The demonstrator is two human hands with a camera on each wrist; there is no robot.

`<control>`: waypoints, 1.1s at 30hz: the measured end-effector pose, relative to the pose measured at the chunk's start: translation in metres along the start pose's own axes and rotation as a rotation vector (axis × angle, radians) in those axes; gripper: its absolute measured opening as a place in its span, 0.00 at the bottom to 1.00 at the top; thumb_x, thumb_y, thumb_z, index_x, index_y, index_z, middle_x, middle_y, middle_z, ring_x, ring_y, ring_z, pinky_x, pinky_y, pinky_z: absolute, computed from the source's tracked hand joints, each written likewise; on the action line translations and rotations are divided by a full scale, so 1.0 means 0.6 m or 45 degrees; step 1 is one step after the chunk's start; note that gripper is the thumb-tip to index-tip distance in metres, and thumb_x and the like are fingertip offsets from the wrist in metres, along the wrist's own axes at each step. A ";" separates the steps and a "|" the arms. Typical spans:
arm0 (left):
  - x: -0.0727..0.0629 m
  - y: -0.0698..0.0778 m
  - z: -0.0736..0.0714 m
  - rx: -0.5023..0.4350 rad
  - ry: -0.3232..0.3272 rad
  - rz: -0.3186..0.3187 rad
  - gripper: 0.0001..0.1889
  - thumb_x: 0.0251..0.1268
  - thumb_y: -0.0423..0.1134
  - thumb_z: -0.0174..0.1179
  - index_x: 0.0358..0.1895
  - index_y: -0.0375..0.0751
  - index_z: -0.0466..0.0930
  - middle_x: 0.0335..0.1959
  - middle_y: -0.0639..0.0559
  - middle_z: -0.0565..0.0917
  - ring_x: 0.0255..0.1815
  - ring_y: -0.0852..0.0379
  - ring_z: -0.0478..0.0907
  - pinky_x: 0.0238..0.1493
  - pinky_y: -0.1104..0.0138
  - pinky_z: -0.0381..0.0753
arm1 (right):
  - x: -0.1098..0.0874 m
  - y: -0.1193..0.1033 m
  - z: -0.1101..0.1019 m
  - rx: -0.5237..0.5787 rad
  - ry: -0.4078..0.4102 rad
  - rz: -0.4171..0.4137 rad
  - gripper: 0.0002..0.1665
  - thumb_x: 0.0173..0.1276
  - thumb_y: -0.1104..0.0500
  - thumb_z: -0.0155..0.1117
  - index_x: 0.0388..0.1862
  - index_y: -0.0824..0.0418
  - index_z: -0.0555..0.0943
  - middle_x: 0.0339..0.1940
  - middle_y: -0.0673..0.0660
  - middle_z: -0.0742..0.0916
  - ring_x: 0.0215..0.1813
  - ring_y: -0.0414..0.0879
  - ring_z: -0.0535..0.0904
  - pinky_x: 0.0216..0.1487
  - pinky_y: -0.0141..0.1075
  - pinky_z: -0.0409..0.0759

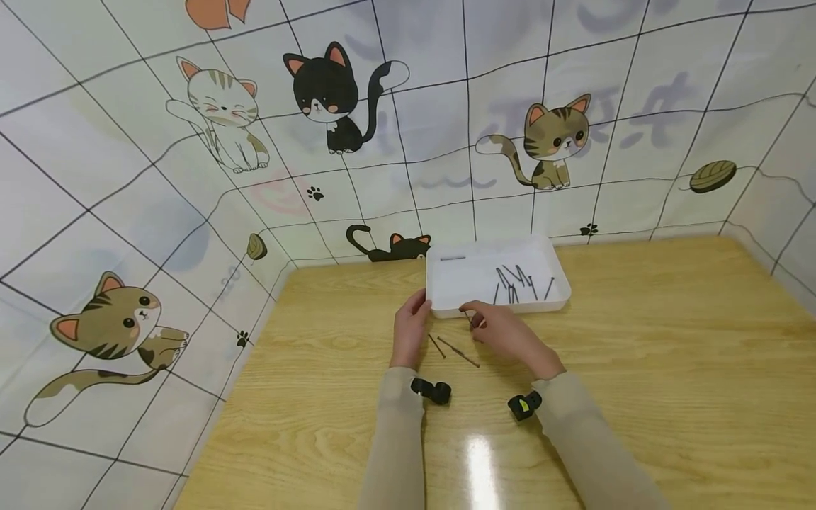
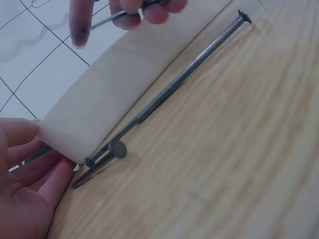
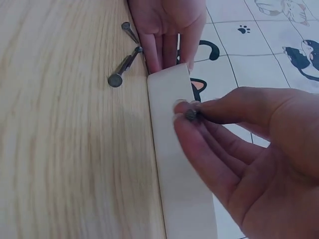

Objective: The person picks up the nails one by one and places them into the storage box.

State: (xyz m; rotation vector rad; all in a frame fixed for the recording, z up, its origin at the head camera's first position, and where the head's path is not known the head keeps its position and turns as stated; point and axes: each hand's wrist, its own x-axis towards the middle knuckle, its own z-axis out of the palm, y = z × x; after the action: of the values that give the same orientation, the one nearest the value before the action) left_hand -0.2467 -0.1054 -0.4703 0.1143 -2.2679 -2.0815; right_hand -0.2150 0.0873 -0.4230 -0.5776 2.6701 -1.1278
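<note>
A shallow white tray (image 1: pixel 462 282) stands against the wall, with several nails (image 1: pixel 549 289) scattered in its right half and one nail (image 1: pixel 452 258) near its back left. My left hand (image 1: pixel 411 328) grips the tray's front left corner, thumb at the rim and fingers lower down. Over the front edge, my right hand (image 1: pixel 506 331) pinches a single nail (image 2: pixel 110 20) between thumb and fingers; its head (image 3: pixel 191 115) points toward the right wrist camera. On the table in front of the tray lie a nail (image 1: pixel 437 346) and, to its right, two nails (image 1: pixel 468 358) nearly in line.
The wood-grain table (image 1: pixel 669 368) extends to both sides and toward me. A white wall covering (image 1: pixel 446 120) with cat drawings and grid lines rises behind and at the sides. Dark wrist cameras (image 1: pixel 525 406) sit on both wrists.
</note>
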 end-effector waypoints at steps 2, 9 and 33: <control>0.006 -0.010 0.003 0.017 0.009 0.007 0.19 0.65 0.42 0.51 0.59 0.46 0.71 0.56 0.54 0.73 0.58 0.61 0.66 0.59 0.61 0.62 | 0.001 0.004 -0.007 0.050 0.047 0.017 0.27 0.61 0.64 0.55 0.61 0.56 0.68 0.35 0.53 0.81 0.33 0.42 0.77 0.29 0.35 0.73; 0.010 -0.015 0.004 0.054 0.028 0.003 0.19 0.65 0.44 0.51 0.59 0.48 0.71 0.56 0.57 0.74 0.57 0.63 0.65 0.58 0.63 0.62 | 0.010 0.007 -0.029 0.146 0.228 0.038 0.27 0.63 0.61 0.56 0.62 0.54 0.66 0.39 0.55 0.82 0.36 0.46 0.79 0.31 0.38 0.77; 0.014 -0.016 -0.002 0.062 0.025 0.036 0.19 0.65 0.43 0.51 0.59 0.47 0.71 0.55 0.55 0.74 0.56 0.62 0.67 0.56 0.63 0.65 | 0.121 0.051 -0.104 0.053 0.222 0.216 0.26 0.62 0.65 0.53 0.61 0.61 0.68 0.39 0.60 0.81 0.37 0.55 0.80 0.27 0.37 0.73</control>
State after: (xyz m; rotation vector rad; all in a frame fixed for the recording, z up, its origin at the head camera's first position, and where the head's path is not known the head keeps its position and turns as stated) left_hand -0.2547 -0.1080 -0.4802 0.1037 -2.2956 -2.0037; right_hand -0.3092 0.1166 -0.4033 -0.2501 2.7694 -1.2327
